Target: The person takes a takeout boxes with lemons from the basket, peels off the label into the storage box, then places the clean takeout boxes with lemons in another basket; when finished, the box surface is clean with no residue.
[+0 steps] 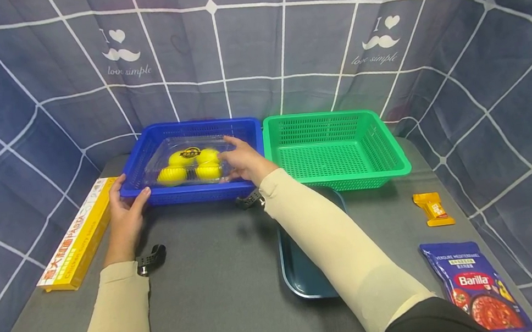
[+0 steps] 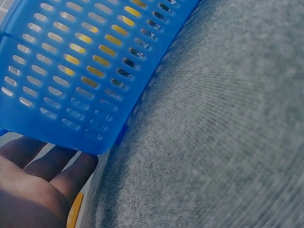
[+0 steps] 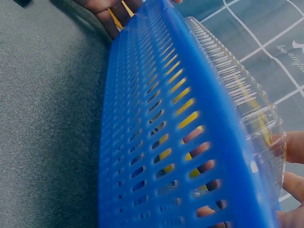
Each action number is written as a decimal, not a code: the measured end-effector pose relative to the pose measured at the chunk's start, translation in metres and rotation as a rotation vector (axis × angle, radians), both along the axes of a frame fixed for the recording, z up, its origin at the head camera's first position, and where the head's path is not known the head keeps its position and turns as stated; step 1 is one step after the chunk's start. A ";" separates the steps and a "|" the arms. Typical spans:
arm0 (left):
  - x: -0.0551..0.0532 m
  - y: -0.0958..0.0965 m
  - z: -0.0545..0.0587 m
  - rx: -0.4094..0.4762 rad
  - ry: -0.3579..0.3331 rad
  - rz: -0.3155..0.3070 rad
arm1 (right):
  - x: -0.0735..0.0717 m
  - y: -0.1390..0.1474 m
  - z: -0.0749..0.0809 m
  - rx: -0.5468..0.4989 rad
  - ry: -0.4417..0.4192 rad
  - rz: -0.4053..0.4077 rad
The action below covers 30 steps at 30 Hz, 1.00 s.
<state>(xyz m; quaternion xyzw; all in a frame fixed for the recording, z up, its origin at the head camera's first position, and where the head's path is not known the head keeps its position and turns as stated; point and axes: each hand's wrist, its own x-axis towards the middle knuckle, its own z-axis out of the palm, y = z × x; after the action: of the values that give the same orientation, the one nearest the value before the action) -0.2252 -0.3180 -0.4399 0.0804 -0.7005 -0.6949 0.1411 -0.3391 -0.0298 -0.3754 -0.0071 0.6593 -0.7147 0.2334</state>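
Observation:
In the head view, a blue plastic basket (image 1: 194, 193) stands at the back left. My left hand (image 1: 125, 222) grips its front left corner, thumb at the front wall and fingers along the left side; the left wrist view shows those fingers (image 2: 76, 173) against the slotted wall (image 2: 57, 104). Inside the basket lies a clear plastic box (image 1: 179, 145) with a black and yellow label and several yellow rounded, ridged pieces (image 1: 172, 174). My right hand (image 1: 245, 163) holds the box by its right end. From the right wrist, part of that hand shows through the basket's slots.
A green basket (image 1: 333, 184) stands right beside the blue one. Below my right forearm lies a dark tray (image 1: 304, 277), partly covered. On the left is a yellow pasta box (image 1: 78, 239); on the right are a small orange packet (image 1: 433, 209) and a blue Barilla pouch (image 1: 477, 287).

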 end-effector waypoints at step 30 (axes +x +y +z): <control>0.003 0.003 0.003 -0.046 -0.014 0.015 | 0.029 0.032 0.052 -0.111 0.102 0.061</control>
<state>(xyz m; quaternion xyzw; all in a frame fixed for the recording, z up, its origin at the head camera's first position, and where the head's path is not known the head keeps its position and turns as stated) -0.2217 -0.3146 -0.4366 0.0872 -0.7166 -0.6770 0.1434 -0.3101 0.0024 -0.3239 -0.0766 0.6291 -0.7414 0.2207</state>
